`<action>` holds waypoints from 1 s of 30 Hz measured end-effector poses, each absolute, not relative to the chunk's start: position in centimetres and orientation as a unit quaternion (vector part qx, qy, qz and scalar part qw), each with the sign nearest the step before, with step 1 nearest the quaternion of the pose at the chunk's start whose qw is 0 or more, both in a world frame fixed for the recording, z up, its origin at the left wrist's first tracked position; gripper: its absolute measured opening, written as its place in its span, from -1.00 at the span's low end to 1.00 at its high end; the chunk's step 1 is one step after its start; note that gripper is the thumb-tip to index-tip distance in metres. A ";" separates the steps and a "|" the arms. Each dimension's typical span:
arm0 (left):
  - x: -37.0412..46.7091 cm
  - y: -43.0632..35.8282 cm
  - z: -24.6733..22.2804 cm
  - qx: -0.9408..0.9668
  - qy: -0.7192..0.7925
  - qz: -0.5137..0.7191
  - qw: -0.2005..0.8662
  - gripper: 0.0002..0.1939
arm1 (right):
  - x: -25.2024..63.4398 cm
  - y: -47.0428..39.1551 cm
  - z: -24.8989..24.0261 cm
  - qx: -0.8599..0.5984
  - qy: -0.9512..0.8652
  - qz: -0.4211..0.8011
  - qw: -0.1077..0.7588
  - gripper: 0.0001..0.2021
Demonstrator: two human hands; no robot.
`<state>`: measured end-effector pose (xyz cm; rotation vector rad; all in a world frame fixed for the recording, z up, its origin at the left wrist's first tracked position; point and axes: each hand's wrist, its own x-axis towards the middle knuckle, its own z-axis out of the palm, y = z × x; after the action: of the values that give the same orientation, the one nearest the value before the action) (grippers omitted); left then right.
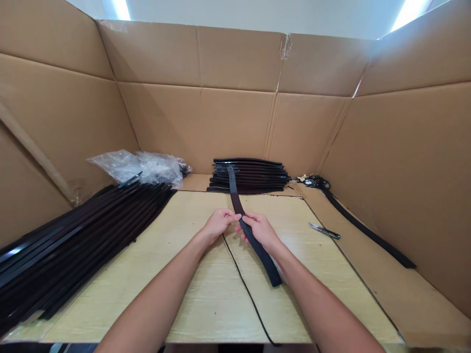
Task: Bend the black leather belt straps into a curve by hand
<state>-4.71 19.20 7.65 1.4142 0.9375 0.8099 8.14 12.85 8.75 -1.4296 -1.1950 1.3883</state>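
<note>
Left hand (218, 226) and right hand (260, 231) have a pinching grip on one long, flat, dark strip (262, 255) — slightly curved — above the pale, streaky surface (198, 294).

2 bare, tapering forearms (160, 294) with slim fingers (231, 218)

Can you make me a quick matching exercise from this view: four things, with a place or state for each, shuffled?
1. Central black strip
2. Snips
3. Plastic bag
4. Thin cord

A. Crumpled and see-through, at the far left
B. Runs down to the near edge of the tabletop
C. Pinched by the left hand and the right hand
D. Lies to the right of both hands, blades pointing left

Right pairs: 1-C, 2-D, 3-A, 4-B
</note>
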 end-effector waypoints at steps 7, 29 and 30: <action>-4.9 18.9 8.2 0.574 0.402 0.384 0.601 -0.40 | 8.4 12.6 9.6 -0.503 -0.443 0.604 0.431 -0.31; -4.3 17.5 9.5 0.520 0.353 0.412 0.660 -0.33 | 8.2 12.5 9.6 -0.477 -0.458 0.589 0.465 -0.28; -4.4 17.5 9.5 0.523 0.346 0.408 0.664 -0.33 | 8.1 12.4 9.6 -0.477 -0.457 0.588 0.467 -0.28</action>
<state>-4.35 17.49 9.52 1.1807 0.7830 0.9223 8.10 12.37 9.65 -1.1700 -1.1206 1.4425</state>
